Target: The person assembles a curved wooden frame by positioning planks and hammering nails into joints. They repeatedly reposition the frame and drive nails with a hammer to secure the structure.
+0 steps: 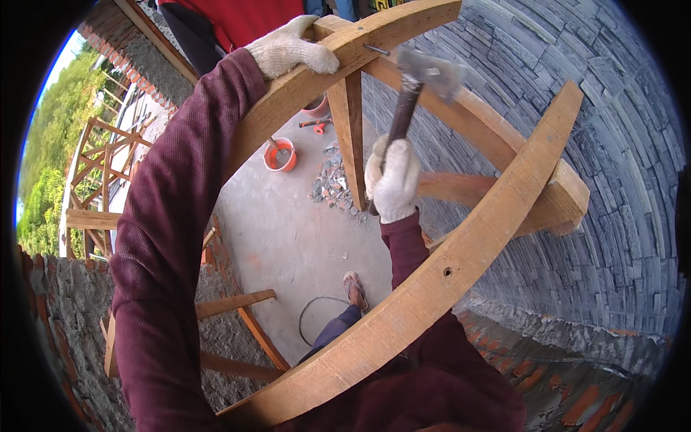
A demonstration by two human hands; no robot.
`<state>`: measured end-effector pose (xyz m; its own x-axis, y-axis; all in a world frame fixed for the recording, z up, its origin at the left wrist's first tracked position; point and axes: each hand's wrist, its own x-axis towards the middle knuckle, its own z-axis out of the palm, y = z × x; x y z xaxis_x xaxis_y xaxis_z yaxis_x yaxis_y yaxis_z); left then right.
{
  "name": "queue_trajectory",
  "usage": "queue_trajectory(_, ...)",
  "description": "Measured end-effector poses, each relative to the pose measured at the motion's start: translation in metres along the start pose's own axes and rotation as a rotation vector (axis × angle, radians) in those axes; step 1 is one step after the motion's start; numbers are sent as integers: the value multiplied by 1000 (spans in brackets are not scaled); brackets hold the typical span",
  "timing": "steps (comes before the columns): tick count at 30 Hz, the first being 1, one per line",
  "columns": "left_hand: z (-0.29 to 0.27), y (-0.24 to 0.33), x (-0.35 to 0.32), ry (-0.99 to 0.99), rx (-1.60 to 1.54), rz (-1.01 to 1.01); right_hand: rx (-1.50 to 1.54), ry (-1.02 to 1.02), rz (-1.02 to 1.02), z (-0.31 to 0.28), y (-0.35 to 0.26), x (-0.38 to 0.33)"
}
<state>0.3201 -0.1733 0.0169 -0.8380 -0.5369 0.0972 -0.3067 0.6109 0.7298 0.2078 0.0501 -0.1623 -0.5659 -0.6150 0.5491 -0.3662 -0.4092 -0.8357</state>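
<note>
My left hand (291, 49), in a knitted white work glove, holds the upper wooden beam (277, 115) from above, with its thumb over the near face. To its right a nail (377, 50) sticks partly out of that beam. My right hand (394, 178), gloved too, is closed round the dark handle of a hammer (407, 108). The hammer's head, smeared by motion, is raised just right of the nail and apart from it. A wooden upright (348, 133) runs down from the beam between my two hands.
Close in front of me another beam (403, 306) with a hole crosses over my right arm. A grey stone-clad wall (590, 201) stands at the right. Below are an orange bucket (281, 155) and rubble (335, 183) on the concrete floor. Someone in red (237, 21) is beyond the beam.
</note>
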Motion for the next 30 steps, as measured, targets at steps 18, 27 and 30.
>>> queue_trajectory(18, 13, 31, 8, -231, -374, 134, 206, 15, 65, 14, 30, 1)
queue_trajectory(27, 1, 7, 3, 41, -135, -7, 549, 166, -104, 14, -6, 14)
queue_trajectory(30, -1, -15, 19, 79, -46, 53, 51, -105, 243, 7, 34, -9)
